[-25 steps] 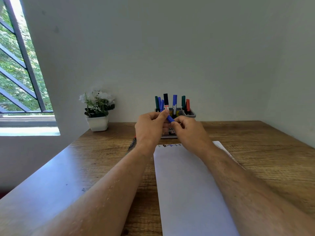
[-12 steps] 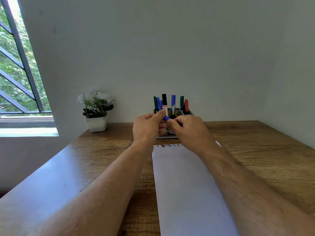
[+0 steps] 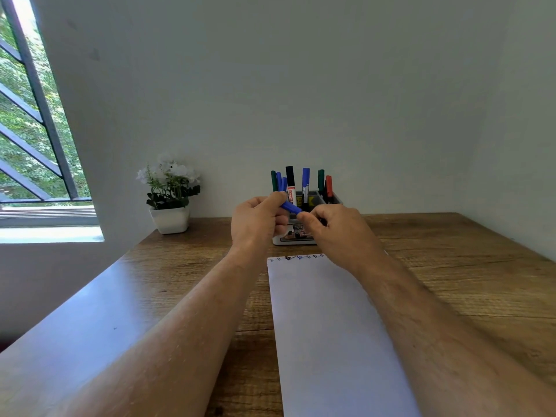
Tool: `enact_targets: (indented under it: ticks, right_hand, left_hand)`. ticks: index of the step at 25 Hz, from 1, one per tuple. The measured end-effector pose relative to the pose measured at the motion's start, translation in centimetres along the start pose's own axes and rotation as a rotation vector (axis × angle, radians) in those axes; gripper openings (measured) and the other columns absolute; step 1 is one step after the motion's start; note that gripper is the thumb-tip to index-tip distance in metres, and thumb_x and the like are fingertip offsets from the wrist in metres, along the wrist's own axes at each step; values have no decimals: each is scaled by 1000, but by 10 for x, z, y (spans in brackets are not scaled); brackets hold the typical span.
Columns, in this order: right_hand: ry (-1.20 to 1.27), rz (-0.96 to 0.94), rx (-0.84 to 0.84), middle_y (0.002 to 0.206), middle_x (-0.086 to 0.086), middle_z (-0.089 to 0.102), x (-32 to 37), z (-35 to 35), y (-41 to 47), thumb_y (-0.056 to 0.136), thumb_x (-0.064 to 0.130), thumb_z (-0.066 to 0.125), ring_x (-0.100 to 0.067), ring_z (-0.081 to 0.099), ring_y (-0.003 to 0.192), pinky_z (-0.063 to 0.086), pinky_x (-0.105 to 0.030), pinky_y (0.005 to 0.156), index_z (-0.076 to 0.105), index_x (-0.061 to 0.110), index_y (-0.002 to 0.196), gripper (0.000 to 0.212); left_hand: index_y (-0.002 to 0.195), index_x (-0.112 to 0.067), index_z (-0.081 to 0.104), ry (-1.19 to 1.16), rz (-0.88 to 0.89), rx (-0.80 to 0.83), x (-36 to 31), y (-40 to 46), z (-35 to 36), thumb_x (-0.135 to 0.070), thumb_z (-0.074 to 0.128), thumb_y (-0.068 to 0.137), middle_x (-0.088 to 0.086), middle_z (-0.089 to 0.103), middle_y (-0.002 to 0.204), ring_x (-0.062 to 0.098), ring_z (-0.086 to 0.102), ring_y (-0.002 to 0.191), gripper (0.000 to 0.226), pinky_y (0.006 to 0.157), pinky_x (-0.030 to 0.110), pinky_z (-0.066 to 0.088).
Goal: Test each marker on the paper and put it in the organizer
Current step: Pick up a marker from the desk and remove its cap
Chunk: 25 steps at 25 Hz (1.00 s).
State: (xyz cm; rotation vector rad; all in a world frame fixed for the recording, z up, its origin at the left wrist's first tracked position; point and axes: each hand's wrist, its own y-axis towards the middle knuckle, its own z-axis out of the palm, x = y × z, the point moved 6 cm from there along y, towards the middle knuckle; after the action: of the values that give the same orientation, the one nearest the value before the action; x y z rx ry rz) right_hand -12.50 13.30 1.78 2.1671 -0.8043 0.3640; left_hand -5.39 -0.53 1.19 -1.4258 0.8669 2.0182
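Both hands are raised above the far end of the paper [image 3: 331,326], the left hand [image 3: 255,219] and right hand [image 3: 337,230] each with its grip closed on one end of a blue marker [image 3: 290,207] held slanting between them, just in front of the organizer [image 3: 331,200]. The organizer stands on the wooden desk [image 3: 451,266] by the wall, holding green, blue, black and red markers upright, with a white potted plant [image 3: 170,194] well to its left and small test scribbles [image 3: 298,257] along the paper's far edge
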Motion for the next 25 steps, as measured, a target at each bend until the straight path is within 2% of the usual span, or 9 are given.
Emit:
enact_targets:
  ticks: [2,5,8,12,14,17,20,23,25]
  right_hand:
    - [-18,-3,-8,74,12,61,-5,0,-1,99,40,52,-1,52,61,33,-16,51,65,26,92,20]
    - [6,45,-15,87,4,65,-14,1,1,100,29,51,-1,54,71,35,-14,56,66,19,101,18]
    - [255,114,-97,85,4,68,-14,-5,3,102,27,48,-5,60,75,41,-17,59,66,20,101,20]
    - [452,94,-155,85,9,70,-5,-12,2,103,27,45,0,65,69,47,-10,57,65,24,101,20]
    - [498,95,-188,87,7,71,-4,-16,1,103,27,46,-5,67,65,53,-15,59,64,24,108,19]
    - [594,157,-308,88,1,71,-13,-28,-1,98,21,56,-16,68,55,53,-24,47,54,24,121,23]
    - [600,226,-455,92,-5,71,-30,-43,-5,95,14,61,-20,69,50,43,-20,36,59,21,112,18]
    - [681,281,-487,93,-5,73,-41,-48,-5,98,9,50,-24,71,57,47,-24,39,67,14,109,21]
    - [678,354,-444,91,-2,73,-47,-44,-5,96,9,54,-22,72,63,50,-26,42,65,14,110,19]
  left_hand:
    - [93,-8,67,-28,0,-46,-1,3,-5,-21,69,89,4,66,64,10,56,50,14,47,20,49]
    - [98,-4,68,-177,-94,-71,4,6,-12,-19,71,88,8,69,69,12,61,52,19,50,21,54]
    - [100,-1,67,-319,-168,35,8,3,-5,-14,68,89,10,72,73,14,67,57,17,54,20,57]
    - [100,2,67,-426,-190,147,5,-2,7,-5,61,91,13,74,79,16,71,67,13,57,20,58]
    - [104,3,65,-458,-180,177,3,-4,10,-2,59,91,15,74,83,18,72,70,15,58,20,58]
    - [114,5,61,-393,-154,193,3,-5,13,-1,58,92,15,74,87,18,72,72,23,59,22,58]
    - [120,-5,59,-252,-145,160,6,-5,15,-6,55,97,17,73,93,18,72,71,23,58,24,58]
    - [117,-18,61,-138,-162,121,10,-4,17,-7,45,102,14,69,87,16,68,66,25,60,27,61]
    - [117,-15,62,-41,-176,91,14,-5,18,-9,38,104,9,60,78,14,61,60,28,61,28,60]
